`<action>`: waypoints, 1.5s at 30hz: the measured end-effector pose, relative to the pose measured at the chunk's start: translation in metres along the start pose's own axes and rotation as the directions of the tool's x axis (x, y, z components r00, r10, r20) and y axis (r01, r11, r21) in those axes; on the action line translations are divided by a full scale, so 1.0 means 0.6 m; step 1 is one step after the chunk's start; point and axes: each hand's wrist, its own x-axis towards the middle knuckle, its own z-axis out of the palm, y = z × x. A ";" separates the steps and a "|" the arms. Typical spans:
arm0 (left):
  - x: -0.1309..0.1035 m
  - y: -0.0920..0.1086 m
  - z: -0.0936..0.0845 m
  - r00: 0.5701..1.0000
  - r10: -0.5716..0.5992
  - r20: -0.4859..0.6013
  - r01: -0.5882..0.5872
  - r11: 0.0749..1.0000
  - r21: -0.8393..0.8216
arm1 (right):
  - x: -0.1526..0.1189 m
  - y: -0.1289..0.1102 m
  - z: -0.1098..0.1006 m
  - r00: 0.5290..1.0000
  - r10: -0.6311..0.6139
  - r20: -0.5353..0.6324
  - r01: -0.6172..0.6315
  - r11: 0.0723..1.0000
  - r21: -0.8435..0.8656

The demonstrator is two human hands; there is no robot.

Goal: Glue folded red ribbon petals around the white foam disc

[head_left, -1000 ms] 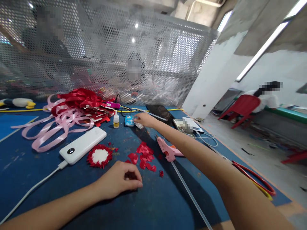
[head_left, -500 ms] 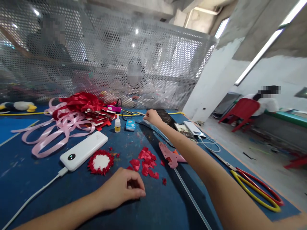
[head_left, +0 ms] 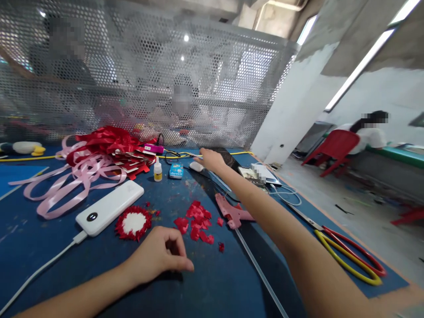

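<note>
My left hand [head_left: 162, 254] rests on the blue table with its fingers loosely curled and the thumb apart, nothing visible in it. Beyond it lie several loose red ribbon petals [head_left: 198, 216], and to its left a white disc [head_left: 134, 223] edged with red ribbon pieces. My right hand [head_left: 212, 160] reaches to the back of the table, fingers apart, just above a small white rounded piece [head_left: 196, 166] near the cords. Under my right forearm, a pink glue gun [head_left: 232, 212] lies with a long clear glue stick [head_left: 258, 267] in it.
At left are a white power bank [head_left: 111, 207], pink ribbon [head_left: 54, 205] and a red ribbon heap [head_left: 106, 143]. A glue bottle [head_left: 157, 171] and blue packet [head_left: 176, 171] stand behind. Scissors [head_left: 347, 256] lie right; a perforated metal screen [head_left: 132, 88] rises at the back.
My right hand's fingers have loosened and lifted off the white rounded piece, which now shows below them. My left thumb and fingers have parted slightly. The view has shifted a little.
</note>
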 end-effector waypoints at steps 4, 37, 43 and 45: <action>-0.001 0.001 0.000 0.999 -0.030 0.013 0.031 0.999 -0.042 | -0.055 0.042 -0.046 0.996 0.016 -0.085 -0.009 0.996 0.084; -0.016 0.022 0.116 0.721 0.493 0.487 -0.692 0.542 0.476 | -0.262 0.270 0.014 0.978 0.086 -0.189 -0.038 0.969 0.244; -0.031 0.022 0.131 0.690 0.488 0.534 -0.723 0.436 0.535 | -0.258 0.267 0.025 0.984 0.056 -0.171 -0.013 0.970 0.241; -0.033 0.020 0.131 0.687 0.483 0.544 -0.727 0.444 0.524 | -0.259 0.266 0.024 0.984 0.057 -0.170 -0.014 0.970 0.243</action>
